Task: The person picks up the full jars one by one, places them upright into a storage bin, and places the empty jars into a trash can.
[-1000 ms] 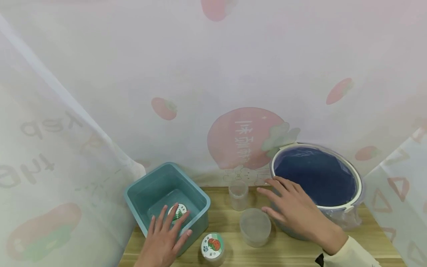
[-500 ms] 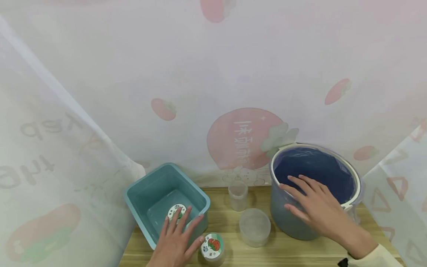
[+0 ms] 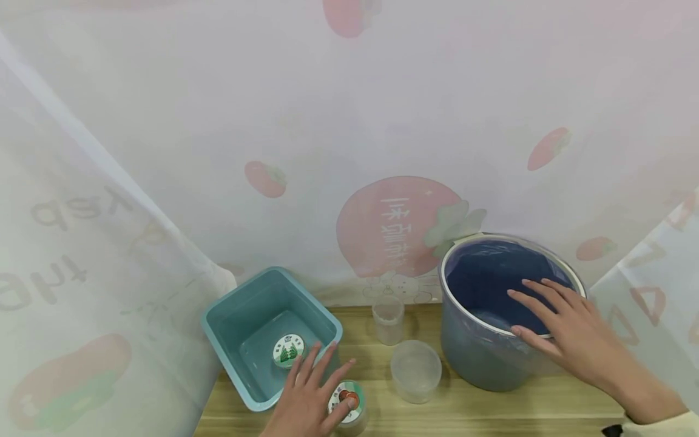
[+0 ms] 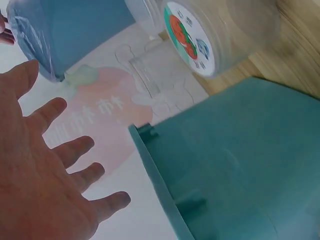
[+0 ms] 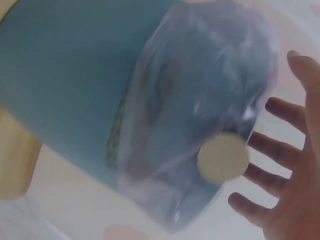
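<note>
Above the near right side of the square teal tub (image 3: 256, 303), the left hand (image 3: 308, 397), with fingers straight and apart; in the left wrist view, just clear of the tub's edge. Under its thumb in the head view, and partly covered by it, the tomato jar (image 3: 341, 391), upright on the wooden tabletop (image 3: 382, 416), just beside the tub. On the floor of the tub, the green-print jar (image 3: 288, 351).

Over the right part of the mouth of the blue bin (image 3: 480, 355), the right hand (image 3: 573, 334), also with fingers straight and apart. Around the bin's rim, a thin translucent bag (image 5: 210, 75); on it, near the fingers, a pale disc (image 5: 223, 157). Hard to tell whether touching the bag or not.

Between tub and bin, both clear and upright: the narrow jar (image 3: 389, 321) at the back, the wide jar (image 3: 416, 371) nearer. Behind everything, a white sheet (image 3: 404, 109) with red fruit prints.
</note>
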